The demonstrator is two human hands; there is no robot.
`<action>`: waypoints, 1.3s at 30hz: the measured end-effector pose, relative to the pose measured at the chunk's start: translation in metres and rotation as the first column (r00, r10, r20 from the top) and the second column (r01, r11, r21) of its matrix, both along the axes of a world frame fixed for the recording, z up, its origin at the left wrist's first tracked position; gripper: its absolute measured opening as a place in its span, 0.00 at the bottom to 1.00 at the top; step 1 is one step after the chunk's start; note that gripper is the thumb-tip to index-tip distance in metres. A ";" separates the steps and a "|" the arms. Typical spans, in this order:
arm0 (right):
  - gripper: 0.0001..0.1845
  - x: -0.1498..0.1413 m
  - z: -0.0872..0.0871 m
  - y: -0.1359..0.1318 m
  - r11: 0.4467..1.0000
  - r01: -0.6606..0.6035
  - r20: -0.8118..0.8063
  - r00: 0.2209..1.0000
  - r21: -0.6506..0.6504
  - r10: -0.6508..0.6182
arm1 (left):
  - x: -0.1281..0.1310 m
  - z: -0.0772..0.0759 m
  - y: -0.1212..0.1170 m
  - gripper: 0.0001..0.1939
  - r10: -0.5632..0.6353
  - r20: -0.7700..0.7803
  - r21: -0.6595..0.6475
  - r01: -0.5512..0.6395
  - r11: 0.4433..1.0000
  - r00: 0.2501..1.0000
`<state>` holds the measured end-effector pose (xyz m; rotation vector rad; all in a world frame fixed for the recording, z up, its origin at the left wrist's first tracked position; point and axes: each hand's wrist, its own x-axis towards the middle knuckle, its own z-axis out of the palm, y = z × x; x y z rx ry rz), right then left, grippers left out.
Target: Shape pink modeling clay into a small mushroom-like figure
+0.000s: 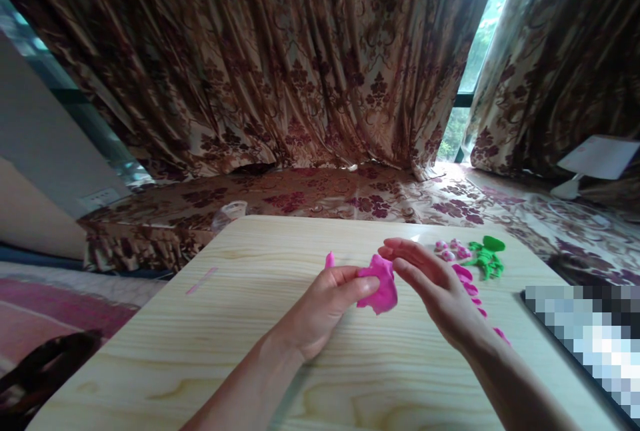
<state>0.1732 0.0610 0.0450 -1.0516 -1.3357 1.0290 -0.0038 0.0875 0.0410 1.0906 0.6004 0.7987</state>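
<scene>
My left hand [325, 308] is closed, pinching a flattened lump of pink clay [380, 284] between thumb and fingers just above the light wooden table [240, 351]. My right hand [430, 284] has its fingers stretched out, fingertips resting on the top edge of the same pink clay. A small pink bit [329, 260] sticks up behind my left hand. Several small pink clay pieces [450, 250] and a green clay figure [486, 256] lie on the table just beyond my right hand. More pink petals [473, 288] sit beside my right wrist.
A blurred-out flat object [590, 338] lies at the table's right edge. A thin pink strip [201, 280] rests on the left part of the table. Patterned curtains [300, 71] and a cushioned window seat [310, 194] stand behind; a white lamp [597, 161] lies at right.
</scene>
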 end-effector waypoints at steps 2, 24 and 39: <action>0.11 0.002 -0.002 0.002 0.998 0.053 0.023 0.998 0.046 -0.054 | 0.001 -0.001 0.003 0.08 0.068 0.092 -0.067 -0.062 0.996 0.993; 0.03 -0.009 -0.002 -0.003 0.919 0.056 0.273 0.946 0.389 -0.174 | 0.011 -0.003 -0.003 0.05 0.190 0.303 -0.347 -0.078 0.935 0.934; 0.10 -0.010 0.002 -0.004 0.886 0.036 0.367 0.902 0.463 -0.228 | 0.012 -0.007 -0.004 0.08 0.183 0.208 -0.219 -0.136 0.966 0.961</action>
